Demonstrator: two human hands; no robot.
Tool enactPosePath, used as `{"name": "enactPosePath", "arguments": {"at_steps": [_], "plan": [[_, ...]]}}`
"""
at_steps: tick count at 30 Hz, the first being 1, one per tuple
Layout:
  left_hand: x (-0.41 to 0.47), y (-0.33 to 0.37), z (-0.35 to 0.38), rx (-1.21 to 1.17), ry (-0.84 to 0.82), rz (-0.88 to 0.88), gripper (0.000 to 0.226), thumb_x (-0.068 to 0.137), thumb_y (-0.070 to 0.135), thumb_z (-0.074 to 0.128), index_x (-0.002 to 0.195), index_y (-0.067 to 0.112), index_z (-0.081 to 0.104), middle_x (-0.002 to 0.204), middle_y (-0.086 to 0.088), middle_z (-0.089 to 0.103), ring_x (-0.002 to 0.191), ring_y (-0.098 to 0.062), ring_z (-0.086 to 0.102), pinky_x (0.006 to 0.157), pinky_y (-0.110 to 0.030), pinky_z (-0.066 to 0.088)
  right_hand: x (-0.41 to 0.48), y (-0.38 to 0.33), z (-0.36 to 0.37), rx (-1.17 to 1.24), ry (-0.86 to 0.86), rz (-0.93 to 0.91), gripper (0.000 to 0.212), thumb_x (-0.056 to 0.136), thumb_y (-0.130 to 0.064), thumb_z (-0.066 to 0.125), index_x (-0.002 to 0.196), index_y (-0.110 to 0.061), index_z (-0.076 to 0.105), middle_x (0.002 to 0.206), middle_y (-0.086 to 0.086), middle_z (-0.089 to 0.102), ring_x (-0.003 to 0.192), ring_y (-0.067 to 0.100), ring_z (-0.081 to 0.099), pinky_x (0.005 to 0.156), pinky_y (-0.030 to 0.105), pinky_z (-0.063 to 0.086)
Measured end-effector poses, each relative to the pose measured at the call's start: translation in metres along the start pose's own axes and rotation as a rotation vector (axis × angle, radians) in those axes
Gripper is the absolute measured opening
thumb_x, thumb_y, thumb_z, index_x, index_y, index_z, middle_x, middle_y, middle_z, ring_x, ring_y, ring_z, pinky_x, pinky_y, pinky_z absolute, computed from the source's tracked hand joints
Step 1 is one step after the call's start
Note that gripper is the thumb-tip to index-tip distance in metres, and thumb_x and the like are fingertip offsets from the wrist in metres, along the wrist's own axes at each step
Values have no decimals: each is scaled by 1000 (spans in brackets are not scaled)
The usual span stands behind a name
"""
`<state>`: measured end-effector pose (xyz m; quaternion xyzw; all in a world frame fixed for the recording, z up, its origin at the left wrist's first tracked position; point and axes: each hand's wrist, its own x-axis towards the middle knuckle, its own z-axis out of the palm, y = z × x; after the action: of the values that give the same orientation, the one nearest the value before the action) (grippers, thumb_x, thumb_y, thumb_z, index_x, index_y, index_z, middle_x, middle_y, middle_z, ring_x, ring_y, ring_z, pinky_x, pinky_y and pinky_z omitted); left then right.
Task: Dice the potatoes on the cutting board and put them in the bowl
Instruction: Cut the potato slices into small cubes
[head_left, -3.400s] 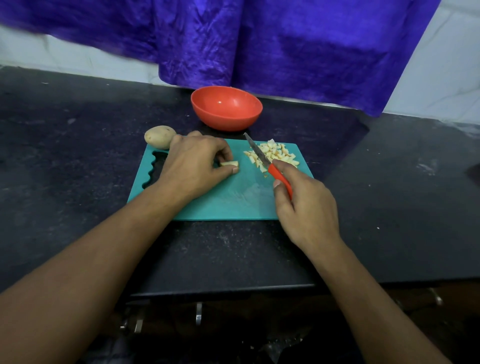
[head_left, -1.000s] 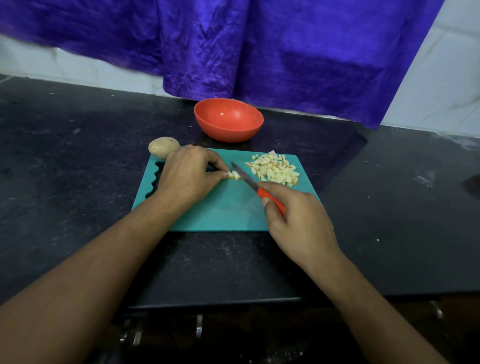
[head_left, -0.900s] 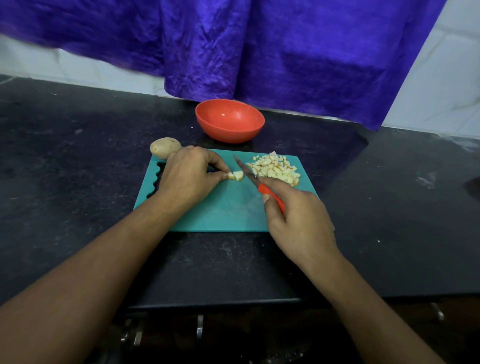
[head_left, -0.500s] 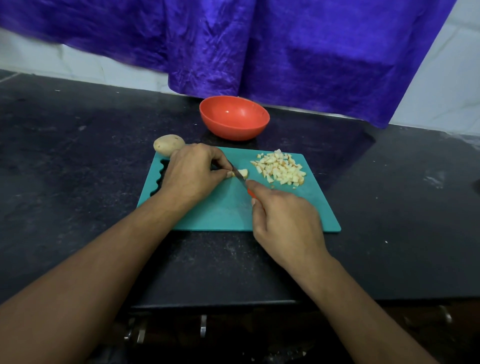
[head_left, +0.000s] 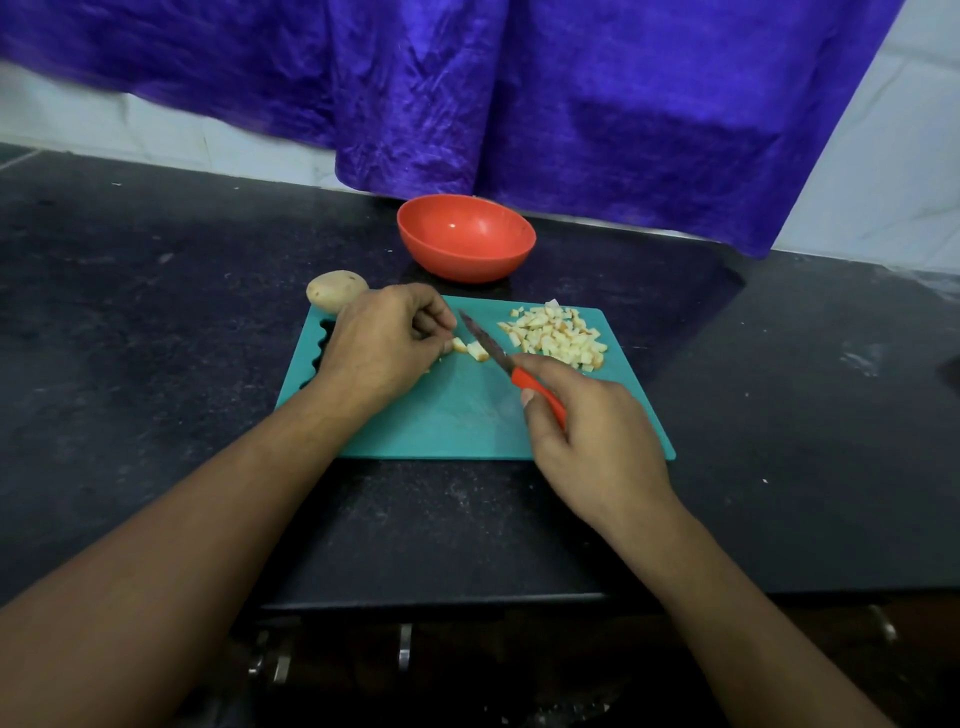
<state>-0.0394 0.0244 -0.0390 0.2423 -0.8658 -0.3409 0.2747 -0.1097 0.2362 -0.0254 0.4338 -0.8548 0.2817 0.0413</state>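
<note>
Potato piece (head_left: 459, 344) pinched by left hand (head_left: 382, 345); right hand (head_left: 592, 441) grips knife (head_left: 498, 353); dice (head_left: 558, 335) near board (head_left: 457, 421) edge.

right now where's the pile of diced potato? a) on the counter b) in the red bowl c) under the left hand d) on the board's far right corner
d: the diced pile lies on the cutting board right of the knife; the bowl shows no pieces.
</note>
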Motion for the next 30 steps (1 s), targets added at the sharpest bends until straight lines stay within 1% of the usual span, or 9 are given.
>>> {"name": "enactPosePath", "arguments": {"at_steps": [2,6,14,17,19,21,23,27,30], "plan": [[0,0,1,-19,4,-2,29,80,10,85,86,31,67,74,14,71,71,5,67,79,-32,62,3,-7,4,-53,4,-20,40,102,-32,50,142,-38,56,104,-12,71,84,8,62,69,31,49],[0,-2,1,-41,13,-6,29,81,13,85,89,30,62,72,16,73,70,3,68,78,-41,61,7,-16,10,-198,-16,-61,41,103,-32,46,143,-39,52,98,-9,68,86,15,63,64,31,39],[1,-4,1,-15,28,-5,36,81,13,84,86,32,55,73,13,73,67,3,67,76,-39,61,7,-18,12,-309,-67,-91,46,104,-31,43,149,-38,48,90,-9,66,73,14,56,61,31,33],[0,-3,1,-4,26,-17,34,81,14,84,86,33,56,73,13,72,69,4,67,76,-38,61,5,-16,5,-327,-109,-89,46,104,-33,42,150,-39,47,92,-9,65,76,15,58,62,31,34],[-1,-2,0,3,32,-17,31,81,15,84,87,31,58,74,13,71,71,2,67,77,-38,61,4,-12,0,-317,-124,-93,45,104,-35,42,148,-40,48,93,-10,67,79,13,60,63,32,41],[-1,-1,0,17,37,-7,28,81,16,85,86,29,61,75,12,70,74,-1,67,78,-38,60,2,-8,-5,-220,-127,-61,43,103,-35,46,145,-41,52,104,-11,71,89,11,63,73,35,52],[-1,0,-1,25,25,-2,27,81,16,85,84,29,62,76,12,68,74,-2,66,78,-36,60,-1,-2,-10,-69,-62,-10,40,102,-34,50,142,-40,57,114,-13,72,96,10,64,81,36,54],[0,0,-1,32,-8,16,22,81,17,85,83,30,68,77,13,70,73,-1,65,78,-30,59,0,7,-11,-29,32,63,39,101,-34,52,139,-38,58,103,-11,73,80,8,63,72,36,55],[0,1,-1,49,-30,33,16,82,20,85,89,29,73,80,15,71,76,2,66,79,-23,57,3,7,-8,-116,-5,97,40,102,-34,50,140,-39,57,105,-8,72,91,15,64,73,34,51]]}}
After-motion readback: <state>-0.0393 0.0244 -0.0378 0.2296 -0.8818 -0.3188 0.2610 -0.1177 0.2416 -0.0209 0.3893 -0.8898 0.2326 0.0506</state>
